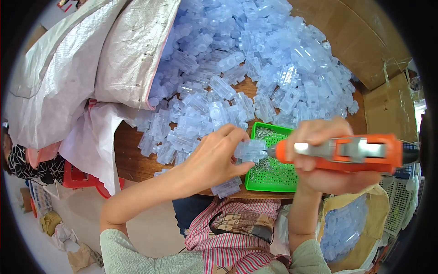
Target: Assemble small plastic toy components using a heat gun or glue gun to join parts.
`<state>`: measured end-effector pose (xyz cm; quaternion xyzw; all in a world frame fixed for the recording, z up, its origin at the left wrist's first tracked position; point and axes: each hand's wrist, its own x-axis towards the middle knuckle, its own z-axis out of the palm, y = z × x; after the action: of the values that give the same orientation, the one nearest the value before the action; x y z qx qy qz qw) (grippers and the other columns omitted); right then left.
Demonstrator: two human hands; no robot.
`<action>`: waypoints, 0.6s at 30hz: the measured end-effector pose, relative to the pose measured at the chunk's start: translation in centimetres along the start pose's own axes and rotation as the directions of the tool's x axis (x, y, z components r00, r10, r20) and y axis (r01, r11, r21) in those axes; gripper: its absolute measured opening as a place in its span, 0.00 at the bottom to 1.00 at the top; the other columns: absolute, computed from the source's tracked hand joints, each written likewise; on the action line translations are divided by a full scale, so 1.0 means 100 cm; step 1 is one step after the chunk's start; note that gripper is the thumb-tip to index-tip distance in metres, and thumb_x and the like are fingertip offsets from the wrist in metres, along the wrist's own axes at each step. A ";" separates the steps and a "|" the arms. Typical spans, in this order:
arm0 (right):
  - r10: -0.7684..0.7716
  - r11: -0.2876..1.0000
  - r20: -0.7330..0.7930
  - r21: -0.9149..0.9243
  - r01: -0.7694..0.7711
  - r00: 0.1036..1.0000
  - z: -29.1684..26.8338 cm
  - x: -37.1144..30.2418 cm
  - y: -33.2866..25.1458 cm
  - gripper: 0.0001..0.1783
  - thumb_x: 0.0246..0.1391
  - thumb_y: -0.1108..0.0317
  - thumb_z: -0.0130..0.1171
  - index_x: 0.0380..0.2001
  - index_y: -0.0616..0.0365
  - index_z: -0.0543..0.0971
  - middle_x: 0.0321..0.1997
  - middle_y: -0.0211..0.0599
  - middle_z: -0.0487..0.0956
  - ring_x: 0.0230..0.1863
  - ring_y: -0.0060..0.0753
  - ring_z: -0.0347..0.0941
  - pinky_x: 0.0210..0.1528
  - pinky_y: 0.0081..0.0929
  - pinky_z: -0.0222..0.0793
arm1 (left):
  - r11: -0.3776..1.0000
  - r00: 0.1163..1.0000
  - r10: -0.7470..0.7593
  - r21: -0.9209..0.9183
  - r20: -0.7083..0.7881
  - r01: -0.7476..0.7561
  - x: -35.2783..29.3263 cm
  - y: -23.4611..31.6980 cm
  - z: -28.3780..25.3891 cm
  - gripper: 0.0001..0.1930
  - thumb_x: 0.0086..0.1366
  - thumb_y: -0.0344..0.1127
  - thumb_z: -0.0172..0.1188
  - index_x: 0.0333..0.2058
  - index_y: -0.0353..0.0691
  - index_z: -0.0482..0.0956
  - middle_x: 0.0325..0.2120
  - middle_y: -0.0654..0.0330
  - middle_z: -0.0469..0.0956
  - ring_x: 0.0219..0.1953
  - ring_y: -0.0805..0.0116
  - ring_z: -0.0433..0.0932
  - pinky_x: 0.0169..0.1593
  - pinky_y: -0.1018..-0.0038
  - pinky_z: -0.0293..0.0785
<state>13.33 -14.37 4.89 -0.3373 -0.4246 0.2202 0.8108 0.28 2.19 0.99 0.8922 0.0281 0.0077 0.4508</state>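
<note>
Between the thumb and fingers of my left hand [214,153] is a clear bluish plastic part [252,150]. My right hand [315,150] grips an orange and grey electric screwdriver [365,153], held level. Its tip points left and meets the end of the plastic part, though the exact contact is too small to make out. Under both lies a bright green tray [273,186] full of small silvery screws [263,176]. Another clear part [226,187] rests at the table's near edge, below my left hand.
A big heap of similar clear plastic parts [273,59] covers the wooden table [127,155]. A white woven sack [132,55] lies at the left, cardboard [365,41] stands at the far right. At the lower right, an open yellowish sack [381,205] holds more parts.
</note>
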 end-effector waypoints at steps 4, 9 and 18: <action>0.000 0.987 -0.139 -0.162 -0.023 0.990 -0.007 0.005 -0.041 0.49 0.47 0.19 0.48 0.37 0.63 0.75 0.18 0.27 0.72 0.20 0.22 0.67 0.22 0.24 0.67 | 0.974 0.967 -0.133 0.154 -0.217 0.169 -0.011 0.018 -0.047 0.27 0.53 0.35 0.73 0.50 0.37 0.71 0.40 0.48 0.78 0.28 0.60 0.82 0.31 0.68 0.79; -0.017 0.949 -0.367 -0.298 -0.100 0.930 -0.035 -0.014 -0.038 0.51 0.46 0.18 0.48 0.35 0.66 0.74 0.20 0.34 0.72 0.19 0.23 0.66 0.25 0.24 0.66 | 0.883 0.965 -0.173 0.402 -0.198 0.241 0.000 0.003 -0.090 0.23 0.59 0.42 0.68 0.48 0.38 0.74 0.40 0.50 0.80 0.37 0.53 0.80 0.43 0.63 0.76; -0.055 0.918 -0.416 -0.379 -0.118 0.908 -0.028 -0.023 -0.029 0.52 0.45 0.18 0.49 0.35 0.69 0.74 0.19 0.36 0.72 0.17 0.24 0.68 0.25 0.26 0.68 | 0.810 0.948 -0.025 0.549 -0.318 0.205 0.139 -0.050 -0.071 0.23 0.58 0.50 0.67 0.41 0.35 0.79 0.35 0.46 0.82 0.42 0.44 0.81 0.44 0.54 0.77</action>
<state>14.57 -18.80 4.59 -0.5401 -0.2711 0.0658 0.7940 13.64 11.62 1.01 0.9715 0.1506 0.1044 0.1502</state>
